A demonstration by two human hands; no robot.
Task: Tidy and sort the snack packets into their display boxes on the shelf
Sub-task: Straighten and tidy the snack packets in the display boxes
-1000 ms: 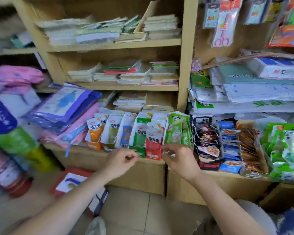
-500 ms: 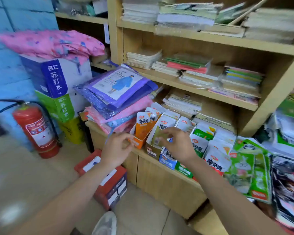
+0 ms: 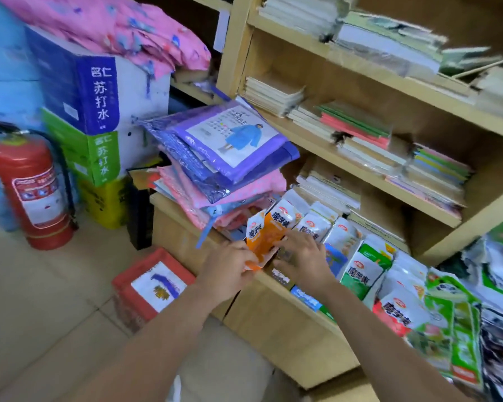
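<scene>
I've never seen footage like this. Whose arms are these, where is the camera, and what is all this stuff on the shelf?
There is no machine here. These are a person's two bare arms, filmed by one wide-angle camera worn on their head, looking forward and down. The left hand grips the lower end of an orange snack packet, while the right hand lays its spread fingers against the packet's other side. Along the wooden shelf unit stand more snack packets in display boxes. Behind the orange packet lies a stack of bagged raincoats, and notebooks fill the upper shelves. A red fire extinguisher stands on the floor at the left.
</scene>
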